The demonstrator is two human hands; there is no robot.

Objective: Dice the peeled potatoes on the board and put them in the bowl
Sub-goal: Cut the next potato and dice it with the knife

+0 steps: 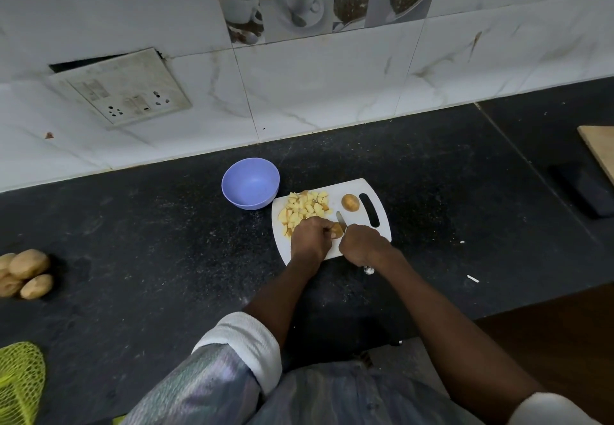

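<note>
- so roughly midway I'd say: there's a decent pile of diced potato (304, 209) sitting on the far left part of the white cutting board (378, 203), pale yellow chunks, fairly even, a few with bits of brownish edge
- none of it has gone into the purple bowl (250, 183) yet, which sits just beside the board's far left corner and looks empty from here
- left hand (309, 237) is curled over a potato piece (336, 230) near the middle of the board, pinning it down with the fingertips
- right hand (360, 244) is wrapped around the handle of a knife (341, 218), blade pointing away and resting right against that piece, so looks like mid-cut
- one more whole potato (350, 202) waits on the board next to the handle slot, tan and smooth, can't tell how well it's peeled
- left to do: finish this piece, dice the whole one, then scoop everything into the bowl
- also a bunch of other potatoes (26, 272) far left on the dark counter (166, 258), well apart from the board
</note>
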